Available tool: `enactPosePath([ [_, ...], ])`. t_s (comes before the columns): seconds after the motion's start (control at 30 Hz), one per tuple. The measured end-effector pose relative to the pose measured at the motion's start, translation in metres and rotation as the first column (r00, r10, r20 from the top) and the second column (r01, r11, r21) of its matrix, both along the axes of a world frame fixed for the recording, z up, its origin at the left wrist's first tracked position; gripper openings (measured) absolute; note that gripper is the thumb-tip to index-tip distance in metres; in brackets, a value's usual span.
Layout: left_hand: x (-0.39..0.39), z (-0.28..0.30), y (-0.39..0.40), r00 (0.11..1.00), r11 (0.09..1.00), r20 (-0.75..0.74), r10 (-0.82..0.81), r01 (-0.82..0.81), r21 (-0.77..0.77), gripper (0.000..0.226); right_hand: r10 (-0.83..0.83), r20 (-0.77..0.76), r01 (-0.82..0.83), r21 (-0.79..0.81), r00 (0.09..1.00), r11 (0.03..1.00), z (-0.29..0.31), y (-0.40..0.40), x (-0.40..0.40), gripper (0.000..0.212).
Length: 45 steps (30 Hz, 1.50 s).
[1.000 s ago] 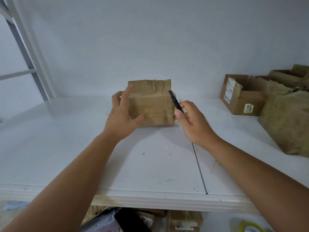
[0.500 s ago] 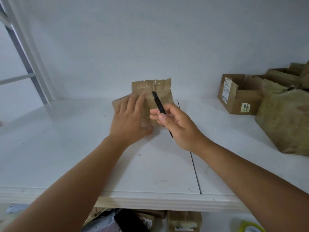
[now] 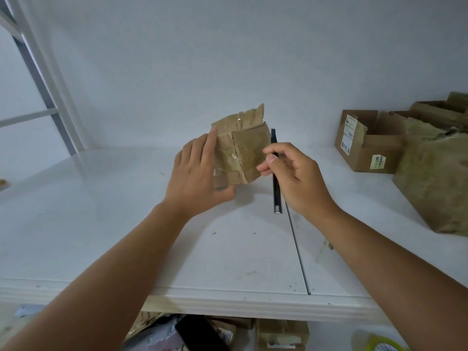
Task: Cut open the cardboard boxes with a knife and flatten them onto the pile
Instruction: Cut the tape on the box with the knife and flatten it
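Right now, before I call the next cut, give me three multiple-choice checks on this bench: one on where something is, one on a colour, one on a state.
1. Where is the open box with the white label?
A. far right of the table, by the wall
B. under the table
C. in the left hand

2. What colour is the knife handle?
A. yellow
B. black
C. white

3. How is the small taped box held?
A. lying flat, untouched
B. pinched by the right hand
C. tilted up, gripped by the left hand

Answers:
1 A: the labelled box sits at the right edge of the table, near the wall.
2 B: the knife in the right hand is black.
3 C: the left hand grips the small taped box, raised at an angle.
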State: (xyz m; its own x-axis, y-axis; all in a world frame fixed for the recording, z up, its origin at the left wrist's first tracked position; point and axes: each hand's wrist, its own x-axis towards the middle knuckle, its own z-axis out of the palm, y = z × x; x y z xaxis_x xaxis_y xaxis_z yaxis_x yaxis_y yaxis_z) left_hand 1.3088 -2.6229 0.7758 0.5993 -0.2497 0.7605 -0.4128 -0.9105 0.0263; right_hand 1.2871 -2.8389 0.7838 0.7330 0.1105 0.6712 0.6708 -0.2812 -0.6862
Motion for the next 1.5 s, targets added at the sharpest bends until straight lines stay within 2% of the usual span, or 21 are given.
enactPosePath([
  [0.07, -0.001, 0.001, 0.001, 0.999, 0.999, -0.003, -0.05, 0.05, -0.021, 0.11, 0.035, -0.024, -0.035, -0.015, 0.999, 0.999, 0.0, -0.001, -0.002, 0.031],
  [0.2, -0.007, 0.001, 0.0, 0.987, 0.977, 0.002, -0.161, 0.16, -0.139, 0.114, 0.087, 0.054, -0.077, -0.171, 0.995, 0.982, 0.002, 0.003, -0.004, 0.062],
  [0.3, -0.008, 0.001, -0.001, 0.991, 0.983, 0.034, -0.126, 0.13, -0.133, 0.116, 0.125, 0.069, -0.102, -0.27, 0.99, 0.957, -0.001, 0.005, -0.002, 0.082],
  [0.4, -0.006, 0.0, -0.001, 0.995, 0.991, 0.057, -0.078, 0.083, -0.107, 0.116, 0.135, 0.083, -0.106, -0.291, 0.987, 0.951, -0.004, 0.005, 0.0, 0.087],
  [0.5, -0.004, -0.001, 0.0, 0.997, 0.995, 0.066, -0.046, 0.052, -0.084, 0.114, 0.118, 0.063, -0.094, -0.298, 0.991, 0.95, -0.005, 0.005, 0.002, 0.082],
  [0.57, -0.003, -0.001, 0.001, 0.998, 0.998, 0.061, -0.012, 0.015, -0.06, 0.109, 0.067, 0.068, -0.044, -0.305, 0.995, 0.952, -0.004, 0.007, 0.002, 0.068],
  [0.67, -0.001, -0.001, 0.003, 0.998, 0.998, 0.055, 0.025, -0.022, -0.051, 0.102, -0.09, 0.222, 0.139, -0.22, 0.971, 0.965, -0.003, 0.009, 0.001, 0.031],
  [0.73, 0.0, -0.001, 0.006, 0.998, 0.998, 0.052, 0.026, -0.024, -0.05, 0.099, -0.174, 0.286, 0.214, -0.115, 0.942, 0.97, -0.002, 0.008, 0.0, 0.021],
  [0.8, 0.001, -0.001, 0.01, 0.999, 0.999, 0.036, 0.003, -0.002, -0.051, 0.1, -0.219, 0.305, 0.235, -0.018, 0.927, 0.972, -0.001, 0.005, 0.0, 0.026],
  [0.87, 0.002, -0.001, 0.012, 0.999, 0.998, 0.017, -0.028, 0.029, -0.057, 0.102, -0.231, 0.339, 0.242, 0.01, 0.912, 0.97, 0.001, 0.005, -0.001, 0.025],
  [1.0, 0.004, -0.002, 0.011, 0.997, 0.996, -0.004, -0.072, 0.071, -0.052, 0.102, -0.178, 0.329, 0.202, -0.04, 0.927, 0.978, 0.001, 0.009, -0.006, 0.021],
  [1.23, 0.008, -0.006, 0.011, 0.992, 0.99, -0.037, -0.119, 0.115, -0.087, 0.104, -0.025, 0.139, 0.031, -0.042, 0.99, 0.999, 0.002, 0.009, -0.01, 0.013],
  [1.5, 0.007, -0.004, 0.005, 0.981, 0.977, -0.014, -0.196, 0.194, -0.089, 0.1, -0.045, 0.099, 0.056, -0.11, 0.994, 0.992, 0.0, 0.011, -0.006, 0.018],
])
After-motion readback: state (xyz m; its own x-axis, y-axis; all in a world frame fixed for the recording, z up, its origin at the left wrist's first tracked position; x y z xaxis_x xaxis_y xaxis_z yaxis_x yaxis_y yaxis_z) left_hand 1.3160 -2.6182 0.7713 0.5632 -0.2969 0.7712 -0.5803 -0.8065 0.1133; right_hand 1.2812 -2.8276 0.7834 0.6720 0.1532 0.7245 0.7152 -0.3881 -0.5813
